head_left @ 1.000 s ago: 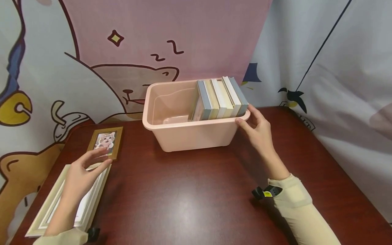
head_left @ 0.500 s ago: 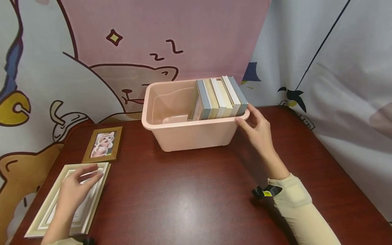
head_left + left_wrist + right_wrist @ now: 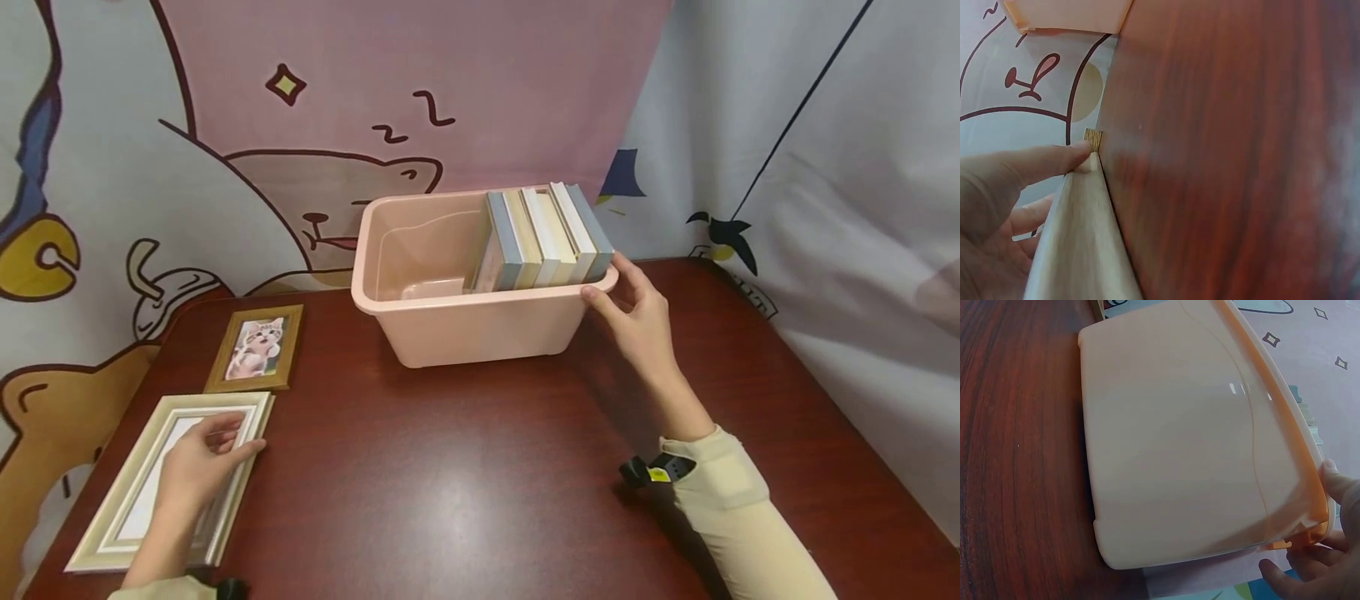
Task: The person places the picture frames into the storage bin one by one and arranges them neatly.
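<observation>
My left hand point(image 3: 198, 467) is over a cream picture frame point(image 3: 123, 500) lying flat at the table's left. Its thumb reaches across the frame's right edge, and its other fingers are loosely curled above the frame. In the left wrist view the thumb point(image 3: 1041, 164) overlaps the frame's border point(image 3: 1088, 250); whether it touches is unclear. At the right front corner of a pink plastic bin point(image 3: 480, 333), my right hand point(image 3: 641, 325) grips the rim, thumb in front and fingers round the end. Several books point(image 3: 551, 237) stand upright in the bin's right half.
Beyond the cream frame lies a small brown picture frame point(image 3: 255, 348) with a kitten photo. The dark red wooden table point(image 3: 450, 467) stretches in front of the bin. A patterned cloth point(image 3: 487, 92) hangs along the table's back and sides.
My left hand has drawn back from beside the kitten photo to the cream frame, then shifted slightly right, its thumb now over the edge. The right hand keeps its hold on the bin.
</observation>
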